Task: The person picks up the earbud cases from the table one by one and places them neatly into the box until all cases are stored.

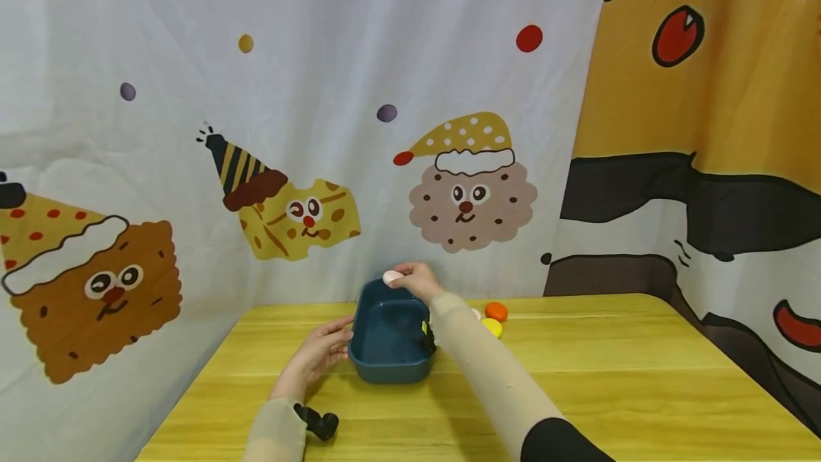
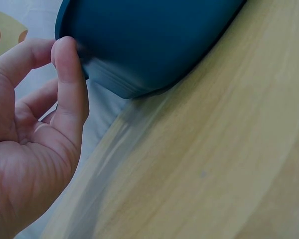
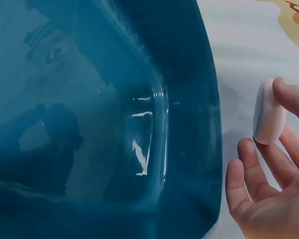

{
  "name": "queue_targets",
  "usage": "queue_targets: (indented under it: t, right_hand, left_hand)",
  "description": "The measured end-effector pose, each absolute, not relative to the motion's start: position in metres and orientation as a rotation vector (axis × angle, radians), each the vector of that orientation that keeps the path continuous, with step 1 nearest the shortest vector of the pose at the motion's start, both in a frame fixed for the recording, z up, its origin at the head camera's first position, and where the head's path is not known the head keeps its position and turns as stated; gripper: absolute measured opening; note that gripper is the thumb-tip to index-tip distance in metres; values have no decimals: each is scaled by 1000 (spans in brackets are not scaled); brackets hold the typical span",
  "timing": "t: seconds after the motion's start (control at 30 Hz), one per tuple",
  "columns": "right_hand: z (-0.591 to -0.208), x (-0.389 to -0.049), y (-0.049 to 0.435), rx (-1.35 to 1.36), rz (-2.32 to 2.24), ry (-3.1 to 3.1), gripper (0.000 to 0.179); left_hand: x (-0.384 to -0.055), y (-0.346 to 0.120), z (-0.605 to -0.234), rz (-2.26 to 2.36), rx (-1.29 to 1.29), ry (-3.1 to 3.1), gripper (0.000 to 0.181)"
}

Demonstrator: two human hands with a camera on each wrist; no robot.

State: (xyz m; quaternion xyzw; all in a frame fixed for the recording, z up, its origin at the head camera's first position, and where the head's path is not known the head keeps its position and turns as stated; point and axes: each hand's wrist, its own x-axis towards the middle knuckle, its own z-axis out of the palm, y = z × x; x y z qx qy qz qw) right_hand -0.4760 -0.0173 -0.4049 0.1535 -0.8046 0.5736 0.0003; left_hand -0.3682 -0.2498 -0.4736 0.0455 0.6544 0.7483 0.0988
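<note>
A deep blue rectangular container (image 1: 393,373) with rounded corners stands on the table, its glossy inside reflecting light. My left hand (image 1: 318,350) is at its left side; in the left wrist view the thumb (image 2: 68,62) and forefinger pinch the container's rim. Above the container's far end, my right hand (image 1: 418,281) holds a small pale pink rounded disc (image 1: 393,277). The right wrist view has this disc (image 3: 269,113) between thumb and fingers, just outside the far wall. An orange disc (image 1: 497,311) and a yellow disc (image 1: 492,327) lie right of the container, with a pale one (image 1: 476,313) partly hidden by the right sleeve.
The wooden table (image 1: 616,369) extends to both sides. Directly behind its far edge hangs a white curtain (image 1: 333,34) printed with cartoon figures. Black devices sit on the left wrist (image 1: 317,423) and the right wrist (image 1: 428,339).
</note>
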Motion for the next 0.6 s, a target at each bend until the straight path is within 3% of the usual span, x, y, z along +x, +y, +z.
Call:
queue_targets:
  t: [0.27,0.6]
  right_hand:
    - [-412,-484,-23,553,1809,-2511,43]
    - [-418,-475,-35,371,1791,-2627,42]
  left_hand:
    - [-370,-251,-473,2222,133,1952,59]
    - [-369,-249,-475,2251,135,1946,55]
